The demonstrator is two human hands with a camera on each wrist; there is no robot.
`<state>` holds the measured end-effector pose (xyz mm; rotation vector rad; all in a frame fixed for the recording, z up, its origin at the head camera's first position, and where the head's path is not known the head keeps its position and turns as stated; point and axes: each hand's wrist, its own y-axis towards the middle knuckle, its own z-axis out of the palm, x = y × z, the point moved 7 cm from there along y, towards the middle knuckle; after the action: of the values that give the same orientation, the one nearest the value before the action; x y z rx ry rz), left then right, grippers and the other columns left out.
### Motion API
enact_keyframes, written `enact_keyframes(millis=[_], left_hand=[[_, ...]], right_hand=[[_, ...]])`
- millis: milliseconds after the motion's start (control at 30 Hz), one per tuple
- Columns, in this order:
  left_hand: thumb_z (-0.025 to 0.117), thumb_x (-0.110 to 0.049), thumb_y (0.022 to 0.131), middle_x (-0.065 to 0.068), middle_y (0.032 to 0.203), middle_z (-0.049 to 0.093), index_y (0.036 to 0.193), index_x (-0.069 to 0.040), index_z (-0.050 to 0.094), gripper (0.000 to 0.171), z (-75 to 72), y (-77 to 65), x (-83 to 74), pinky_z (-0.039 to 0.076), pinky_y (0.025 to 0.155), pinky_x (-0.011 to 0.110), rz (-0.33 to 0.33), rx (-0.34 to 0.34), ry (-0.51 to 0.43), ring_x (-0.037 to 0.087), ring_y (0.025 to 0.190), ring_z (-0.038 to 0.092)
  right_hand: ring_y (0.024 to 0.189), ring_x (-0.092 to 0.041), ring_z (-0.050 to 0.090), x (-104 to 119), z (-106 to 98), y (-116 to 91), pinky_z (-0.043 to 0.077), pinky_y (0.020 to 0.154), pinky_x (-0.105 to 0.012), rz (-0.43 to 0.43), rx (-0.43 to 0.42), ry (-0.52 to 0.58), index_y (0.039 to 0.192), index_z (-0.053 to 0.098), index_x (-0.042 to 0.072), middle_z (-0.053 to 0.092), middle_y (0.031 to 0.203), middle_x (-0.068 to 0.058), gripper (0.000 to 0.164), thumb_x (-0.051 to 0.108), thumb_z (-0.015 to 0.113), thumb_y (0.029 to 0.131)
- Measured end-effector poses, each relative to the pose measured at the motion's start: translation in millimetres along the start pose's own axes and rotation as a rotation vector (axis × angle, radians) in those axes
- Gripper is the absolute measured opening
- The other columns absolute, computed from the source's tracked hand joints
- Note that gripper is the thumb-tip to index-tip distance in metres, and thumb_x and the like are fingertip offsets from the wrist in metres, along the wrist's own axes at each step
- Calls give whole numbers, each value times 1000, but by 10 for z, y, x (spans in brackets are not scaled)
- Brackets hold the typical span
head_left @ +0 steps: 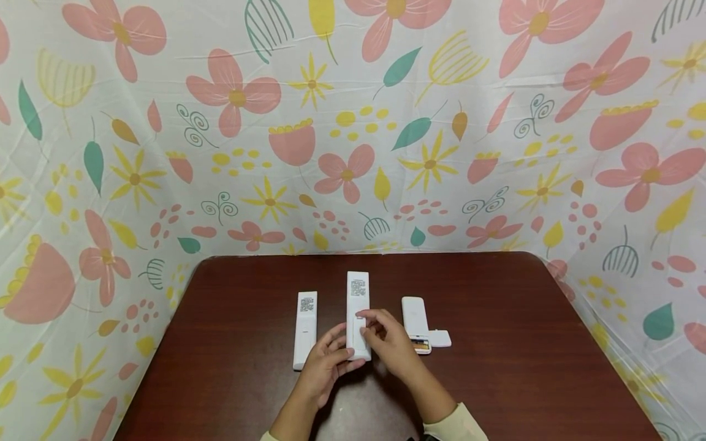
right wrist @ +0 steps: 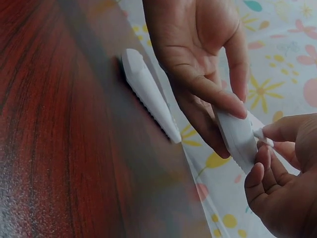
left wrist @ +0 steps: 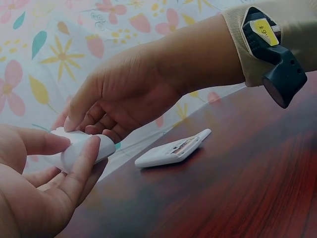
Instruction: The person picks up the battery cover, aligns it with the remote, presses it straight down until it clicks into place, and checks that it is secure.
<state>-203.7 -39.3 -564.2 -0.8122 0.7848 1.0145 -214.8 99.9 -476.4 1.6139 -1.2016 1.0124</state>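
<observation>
The held remote [head_left: 353, 306] and the remote to its left [head_left: 305, 343] are white, each printed with a dark, speckled square code [head_left: 358, 288]. The remote to the right [head_left: 415, 315] and its cover [head_left: 440, 339] are white; the small battery [head_left: 421, 346] looks orange. The surface [head_left: 524, 343] is reddish brown, darkly grained; the cloth [head_left: 380, 156] white with pink and yellow flowers [head_left: 346, 175], teal leaves [head_left: 412, 133]; the sleeve [head_left: 459, 427] cream.
</observation>
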Motion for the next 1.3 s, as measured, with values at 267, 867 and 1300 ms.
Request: enact_keyframes(millis=[267, 867, 1300], left_hand=[[64, -3, 95, 14, 132, 61, 154, -2, 31, 68, -17, 6, 25, 61, 86, 34, -9, -28, 16, 20, 101, 69], [65, -3, 94, 15, 132, 60, 154, -3, 32, 68, -17, 7, 49, 62, 84, 33, -16, -46, 22, 21, 101, 69], [64, -2, 94, 16, 133, 60, 153, -3, 32, 67, -20, 8, 48, 62, 84, 34, -10, -53, 26, 21, 102, 69]], right_hand=[[82, -16, 54, -28, 10, 2, 47, 71, -19, -4, -21, 0, 118, 68, -1, 55, 100, -22, 25, -3, 66, 93], [78, -13, 50, -40, 13, -16, 43, 67, -16, 63, -14, 8, 119, 69, -1, 54, 97, -21, 26, -3, 66, 93], [75, -12, 49, -495, -15, 86, 42, 62, -18, 126, -124, 16, 134, 58, 9, 56, 100, -13, 44, 6, 71, 92]])
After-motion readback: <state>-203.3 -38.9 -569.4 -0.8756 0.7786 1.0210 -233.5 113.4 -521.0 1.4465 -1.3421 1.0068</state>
